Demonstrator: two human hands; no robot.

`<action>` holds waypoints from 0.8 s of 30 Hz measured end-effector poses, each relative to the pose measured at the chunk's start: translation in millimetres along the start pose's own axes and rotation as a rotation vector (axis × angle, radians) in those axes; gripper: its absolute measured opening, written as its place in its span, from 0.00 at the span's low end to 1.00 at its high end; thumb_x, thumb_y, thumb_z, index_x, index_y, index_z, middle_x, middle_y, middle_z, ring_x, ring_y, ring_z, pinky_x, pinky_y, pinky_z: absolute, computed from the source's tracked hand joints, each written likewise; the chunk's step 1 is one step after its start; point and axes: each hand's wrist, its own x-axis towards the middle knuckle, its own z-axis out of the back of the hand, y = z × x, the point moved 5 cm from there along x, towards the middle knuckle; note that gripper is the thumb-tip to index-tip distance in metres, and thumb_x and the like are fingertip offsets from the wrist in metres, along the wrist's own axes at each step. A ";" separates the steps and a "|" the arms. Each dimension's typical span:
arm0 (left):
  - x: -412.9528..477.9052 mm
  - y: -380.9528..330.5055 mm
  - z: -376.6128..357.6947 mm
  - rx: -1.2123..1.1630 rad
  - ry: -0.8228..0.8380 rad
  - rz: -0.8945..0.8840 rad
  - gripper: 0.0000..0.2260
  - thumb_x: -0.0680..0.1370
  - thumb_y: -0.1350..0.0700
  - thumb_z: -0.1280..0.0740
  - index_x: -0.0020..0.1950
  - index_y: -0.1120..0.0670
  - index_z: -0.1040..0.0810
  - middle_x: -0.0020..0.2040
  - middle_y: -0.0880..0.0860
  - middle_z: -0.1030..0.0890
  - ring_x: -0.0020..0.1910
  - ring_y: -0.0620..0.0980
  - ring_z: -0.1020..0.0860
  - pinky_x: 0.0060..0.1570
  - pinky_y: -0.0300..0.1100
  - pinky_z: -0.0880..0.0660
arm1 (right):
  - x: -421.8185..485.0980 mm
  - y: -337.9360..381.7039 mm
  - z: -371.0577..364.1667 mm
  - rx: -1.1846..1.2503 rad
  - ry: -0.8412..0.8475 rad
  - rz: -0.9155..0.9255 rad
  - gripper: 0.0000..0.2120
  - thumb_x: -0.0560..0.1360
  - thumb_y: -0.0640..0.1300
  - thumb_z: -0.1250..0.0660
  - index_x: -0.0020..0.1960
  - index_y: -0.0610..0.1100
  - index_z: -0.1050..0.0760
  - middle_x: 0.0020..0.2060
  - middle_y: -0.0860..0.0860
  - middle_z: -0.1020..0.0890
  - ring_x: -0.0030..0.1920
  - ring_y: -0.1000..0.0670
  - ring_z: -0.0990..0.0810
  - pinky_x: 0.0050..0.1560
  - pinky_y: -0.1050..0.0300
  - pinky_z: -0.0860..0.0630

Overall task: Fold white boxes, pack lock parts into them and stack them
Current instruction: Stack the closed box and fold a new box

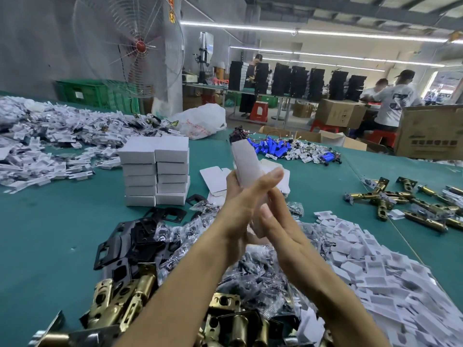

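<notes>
Both hands raised over the green table (50, 221), meeting around a partly folded white box (246, 160). The left hand (239, 196) grips the box from the left with its fingers curled across the lower half; the box stands nearly upright, its open top end tilted away above the fingertips. The right hand (276, 217) lies against the box's lower end from the right, fingers straight and pressed to the left hand, so the palms hide the bottom flaps. Behind the hands, flat box blanks (216, 177) lie on the table. To their left stands a stack of finished white boxes (155, 171), two columns side by side, five high. Below the forearms: black strike plates (140, 236), bagged screws (200, 229) and brass latches (120, 304); further brass latches lie well apart at right. A heap of white card inserts (375, 271) fills the right foreground, and another the far left. Blue cylinders (273, 147) with wires lie beyond the box. A plastic bag (200, 121) bears red writing, and a cardboard carton (431, 131) bears dark print; neither is legible. A pedestal fan (130, 46) stands at the rear left.
</notes>
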 end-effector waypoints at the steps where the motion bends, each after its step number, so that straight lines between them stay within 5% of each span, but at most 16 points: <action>1: 1.0 0.8 0.1 -0.049 -0.007 0.026 0.37 0.59 0.38 0.22 0.65 0.45 0.28 0.55 0.49 0.17 0.50 0.48 0.15 0.56 0.56 0.20 | 0.5 0.7 1.9 -0.007 -0.014 0.006 0.22 0.77 0.61 0.44 0.69 0.71 0.43 0.62 0.83 0.35 0.65 0.77 0.36 0.56 0.80 0.34; 5: 2.2 -2.5 1.9 -0.139 -0.094 -0.031 0.36 0.55 0.43 0.19 0.60 0.48 0.26 0.42 0.48 0.16 0.39 0.48 0.15 0.37 0.47 0.19 | 1.0 5.9 8.9 -0.005 -0.073 0.011 0.21 0.75 0.65 0.44 0.68 0.72 0.38 0.61 0.79 0.30 0.63 0.77 0.33 0.50 0.83 0.33; 8: 2.8 -10.2 11.5 -0.161 -0.229 -0.114 0.34 0.57 0.46 0.19 0.59 0.50 0.27 0.46 0.50 0.18 0.40 0.48 0.17 0.34 0.43 0.21 | 3.5 -0.7 18.8 -0.115 -0.178 0.017 0.21 0.79 0.60 0.44 0.71 0.59 0.31 0.64 0.63 0.24 0.64 0.66 0.27 0.57 0.74 0.29; 11: 1.7 -34.1 37.4 -0.121 -0.406 -0.272 0.33 0.57 0.46 0.19 0.57 0.47 0.29 0.47 0.47 0.19 0.45 0.45 0.19 0.37 0.43 0.21 | 2.8 -13.0 27.5 -0.385 -0.220 -0.109 0.14 0.80 0.54 0.40 0.65 0.56 0.27 0.59 0.59 0.22 0.58 0.62 0.23 0.57 0.63 0.24; 15: -3.4 -61.8 68.8 -0.221 -0.538 -0.389 0.29 0.56 0.48 0.19 0.54 0.44 0.25 0.47 0.43 0.17 0.45 0.42 0.19 0.38 0.45 0.20 | 4.3 -30.1 6.2 -0.728 0.138 -0.212 0.13 0.80 0.49 0.35 0.64 0.56 0.25 0.57 0.59 0.21 0.54 0.63 0.24 0.58 0.57 0.24; 20: -6.1 -68.3 77.8 -0.287 -0.526 -0.376 0.26 0.55 0.51 0.16 0.50 0.50 0.20 0.38 0.43 0.16 0.38 0.43 0.19 0.56 0.59 0.20 | 19.4 -20.2 -66.4 -0.871 0.458 0.080 0.14 0.75 0.48 0.31 0.61 0.55 0.20 0.57 0.54 0.19 0.57 0.51 0.25 0.59 0.51 0.29; 24: -6.0 -67.9 73.6 -0.278 -0.473 -0.382 0.20 0.56 0.52 0.16 0.44 0.50 0.18 0.33 0.42 0.18 0.31 0.39 0.21 0.55 0.69 0.23 | 25.2 -23.5 -96.0 -0.957 0.531 0.141 0.14 0.72 0.41 0.31 0.57 0.49 0.19 0.55 0.48 0.18 0.56 0.44 0.25 0.56 0.46 0.27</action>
